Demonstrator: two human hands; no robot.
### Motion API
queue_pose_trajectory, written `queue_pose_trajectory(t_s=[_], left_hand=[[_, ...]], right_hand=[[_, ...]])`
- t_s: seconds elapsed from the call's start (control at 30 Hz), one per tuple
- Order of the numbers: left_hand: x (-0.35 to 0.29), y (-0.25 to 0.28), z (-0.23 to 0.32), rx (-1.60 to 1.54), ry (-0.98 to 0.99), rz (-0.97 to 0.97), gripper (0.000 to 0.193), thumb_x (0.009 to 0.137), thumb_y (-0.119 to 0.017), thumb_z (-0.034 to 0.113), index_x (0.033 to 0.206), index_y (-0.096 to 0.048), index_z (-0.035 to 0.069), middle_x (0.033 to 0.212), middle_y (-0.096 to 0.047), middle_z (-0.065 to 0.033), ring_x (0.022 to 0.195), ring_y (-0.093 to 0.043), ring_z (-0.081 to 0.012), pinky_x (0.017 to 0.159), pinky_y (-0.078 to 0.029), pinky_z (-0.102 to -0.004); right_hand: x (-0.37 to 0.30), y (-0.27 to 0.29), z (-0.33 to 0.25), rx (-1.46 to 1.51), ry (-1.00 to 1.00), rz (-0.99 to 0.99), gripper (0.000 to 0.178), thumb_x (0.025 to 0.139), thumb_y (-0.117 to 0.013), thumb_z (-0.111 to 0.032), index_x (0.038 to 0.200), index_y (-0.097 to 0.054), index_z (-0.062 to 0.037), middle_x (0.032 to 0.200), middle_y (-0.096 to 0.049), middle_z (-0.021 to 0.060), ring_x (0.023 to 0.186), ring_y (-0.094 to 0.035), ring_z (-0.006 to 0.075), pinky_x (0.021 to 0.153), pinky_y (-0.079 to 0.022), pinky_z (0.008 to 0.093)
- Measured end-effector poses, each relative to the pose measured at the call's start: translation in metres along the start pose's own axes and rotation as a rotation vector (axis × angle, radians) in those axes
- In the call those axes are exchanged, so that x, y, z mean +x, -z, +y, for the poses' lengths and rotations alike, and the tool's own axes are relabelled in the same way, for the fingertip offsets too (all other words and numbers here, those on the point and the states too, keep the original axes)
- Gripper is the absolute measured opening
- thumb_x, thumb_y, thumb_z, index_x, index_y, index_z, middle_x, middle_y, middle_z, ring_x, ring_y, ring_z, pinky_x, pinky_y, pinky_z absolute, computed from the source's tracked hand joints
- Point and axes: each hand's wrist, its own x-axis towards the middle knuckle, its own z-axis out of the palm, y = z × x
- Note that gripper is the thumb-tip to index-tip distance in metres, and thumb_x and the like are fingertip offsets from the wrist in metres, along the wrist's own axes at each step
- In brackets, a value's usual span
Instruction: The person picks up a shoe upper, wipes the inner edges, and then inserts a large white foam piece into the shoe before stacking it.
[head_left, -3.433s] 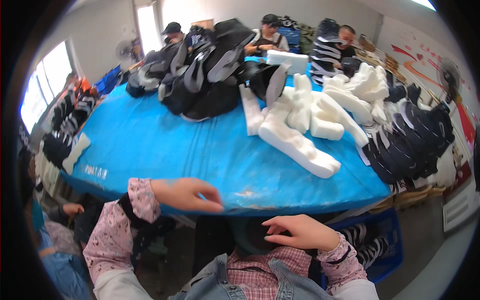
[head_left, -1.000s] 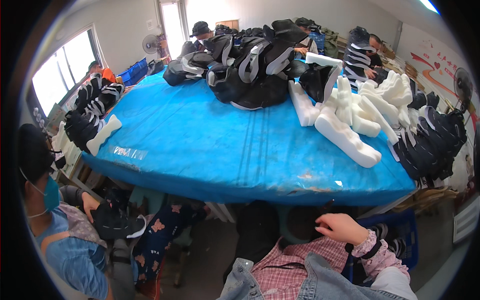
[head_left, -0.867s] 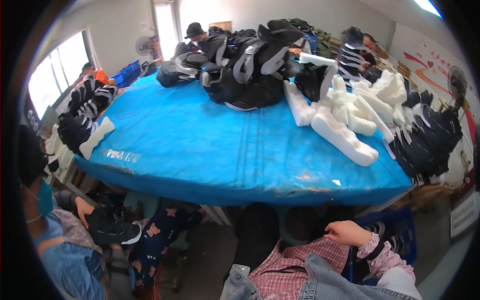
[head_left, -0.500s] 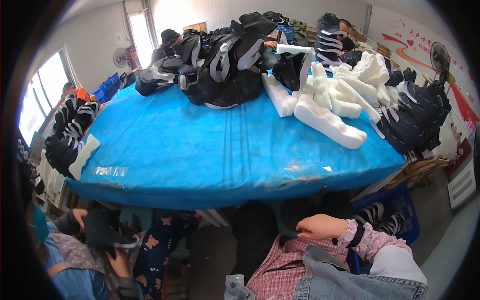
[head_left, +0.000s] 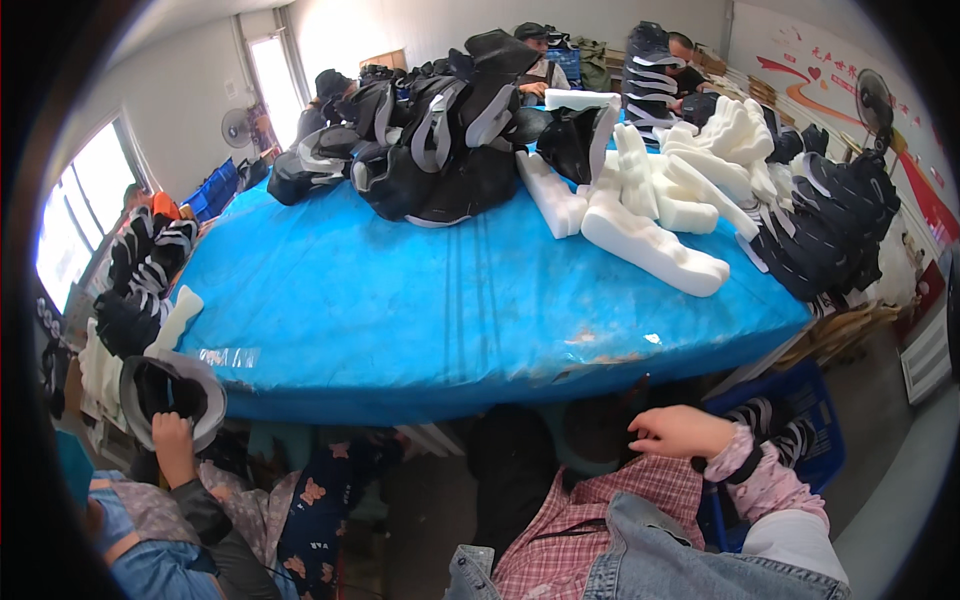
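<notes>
My right hand (head_left: 680, 432) hovers over my lap, just off the near edge of the blue-covered table (head_left: 400, 300). Its fingers point left, loosely bent and partly apart, and nothing shows in them. A black band and a pink ruffled cuff (head_left: 760, 480) circle that wrist. No part of my left hand can be seen. On the table, the nearest thing to my right hand is a long wavy white foam piece (head_left: 655, 250). Behind it are more white foam pieces (head_left: 640, 175) and a heap of black cap-like fabric pieces (head_left: 440, 150) with pale curved edges.
At lower left, a co-worker's hand (head_left: 172, 440) holds a black piece with a grey rim (head_left: 205, 400). A blue crate (head_left: 815, 400) with striped dark items stands right of my lap. Dark stacked pieces (head_left: 835, 230) line the table's right edge. Other people sit across the table.
My right hand has shifted slightly right and up, still with nothing seen in it. The co-worker on the left has raised the black piece toward the table's corner.
</notes>
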Motion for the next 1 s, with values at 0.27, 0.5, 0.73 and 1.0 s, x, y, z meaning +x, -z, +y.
queue_pose_trajectory(t_s=[0.27,0.5,0.73,1.0], left_hand=[[-0.084,-0.193,0.187,0.472,-0.622,-0.586,0.033,0.094,-0.046,0.021,0.091,-0.064,-0.007,0.113,-0.059,-0.0198,0.113,-0.053,-0.0341,0.101,-0.039,-0.0474],[-0.07,-0.275,0.227,0.538,-0.365,-0.806,0.039,0.098,-0.039,0.023,0.108,-0.061,-0.007,0.12,-0.058,-0.0201,0.113,-0.054,-0.0331,0.103,-0.037,-0.0477],[-0.046,-0.271,0.218,0.377,-0.438,-0.531,0.055,0.097,-0.037,0.041,0.132,-0.044,-0.001,0.128,-0.052,-0.0149,0.12,-0.047,-0.0239,0.099,-0.043,-0.044],[0.045,-0.179,0.098,-0.095,-0.272,-0.291,0.06,0.091,-0.038,0.059,0.127,-0.048,0.012,0.101,-0.06,-0.0121,0.09,-0.058,-0.0239,0.082,-0.049,-0.0447]], right_hand=[[-0.097,0.197,-0.05,-0.151,0.0,0.223,0.032,0.089,-0.061,-0.024,0.11,-0.059,-0.0007,0.093,-0.066,0.0116,0.084,-0.065,0.0216,0.076,-0.051,0.0322],[-0.136,0.365,-0.095,-0.222,-0.274,0.389,0.03,0.091,-0.059,-0.026,0.108,-0.06,-0.0016,0.085,-0.063,0.0052,0.078,-0.063,0.012,0.071,-0.051,0.0262],[-0.099,0.444,-0.171,-0.45,0.084,0.71,0.034,0.094,-0.053,-0.033,0.104,-0.061,-0.0009,0.087,-0.065,0.007,0.079,-0.064,0.0142,0.074,-0.051,0.0264],[-0.044,0.394,-0.175,-0.482,0.144,0.584,0.035,0.094,-0.052,-0.033,0.101,-0.063,-0.0012,0.088,-0.068,0.0081,0.081,-0.065,0.0152,0.077,-0.051,0.0275]])
